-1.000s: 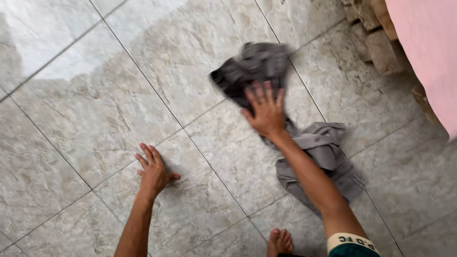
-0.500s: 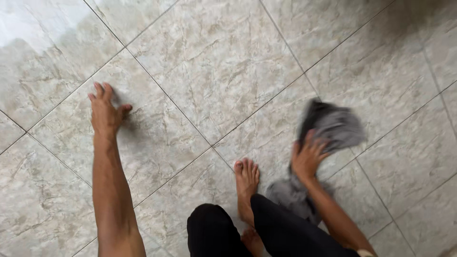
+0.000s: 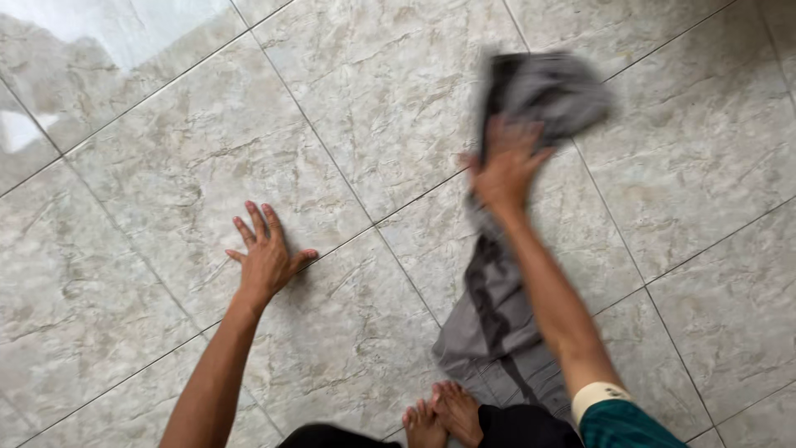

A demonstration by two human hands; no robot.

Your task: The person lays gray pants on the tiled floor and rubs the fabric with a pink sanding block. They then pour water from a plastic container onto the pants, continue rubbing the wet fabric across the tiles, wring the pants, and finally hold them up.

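My right hand (image 3: pixel 504 164) presses down on a long grey cloth (image 3: pixel 497 307) spread over the marble-look floor tiles; the cloth's far end (image 3: pixel 547 95) is bunched and blurred just beyond my fingers. My left hand (image 3: pixel 265 257) lies flat on a bare tile with its fingers spread, holding nothing, well left of the cloth. The cloth's near end reaches back to my bare feet (image 3: pixel 444 415).
Large beige tiles with thin grout lines (image 3: pixel 365 220) cover the whole view. A bright wet-looking sheen (image 3: pixel 108 41) shows at the top left. My dark trousers (image 3: pixel 514 427) and green sleeve (image 3: pixel 630 427) fill the bottom edge.
My right hand has pushed the cloth forward, away from my body, stretching it out. My left hand sits nearer the middle of the view, still flat on the tile.
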